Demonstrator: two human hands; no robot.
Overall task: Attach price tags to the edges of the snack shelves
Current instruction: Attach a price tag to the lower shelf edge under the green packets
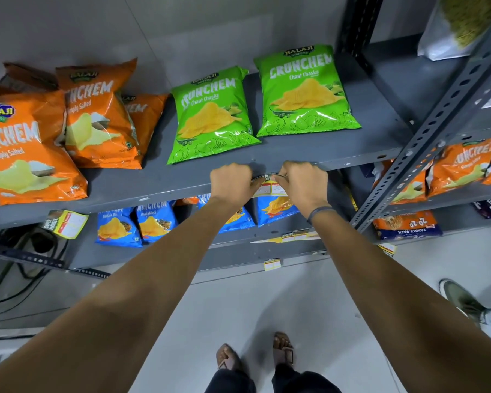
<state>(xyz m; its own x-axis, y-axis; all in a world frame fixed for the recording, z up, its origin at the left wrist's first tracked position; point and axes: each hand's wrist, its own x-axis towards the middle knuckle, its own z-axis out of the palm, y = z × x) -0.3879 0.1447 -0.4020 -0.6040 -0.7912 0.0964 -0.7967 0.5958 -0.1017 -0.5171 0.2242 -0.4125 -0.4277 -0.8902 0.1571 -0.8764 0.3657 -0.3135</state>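
Observation:
A yellow and white price tag (267, 186) in a clear sleeve lies against the front edge of the grey top shelf (159, 177), below the green chip bags. My left hand (231, 180) pinches its left end and my right hand (304, 184) pinches its right end, fingers curled over the edge. Another tag (67, 223) hangs from the same edge at the far left. More tags (295, 236) sit on the edge of the shelf below, and one (272, 264) on a lower edge.
Orange bags (29, 148) and green bags (213, 117) lie on the top shelf, blue bags (136, 222) below. A perforated upright post (425, 129) stands at the right. My sandalled feet (255, 353) and another person's shoe (459, 299) are on the floor.

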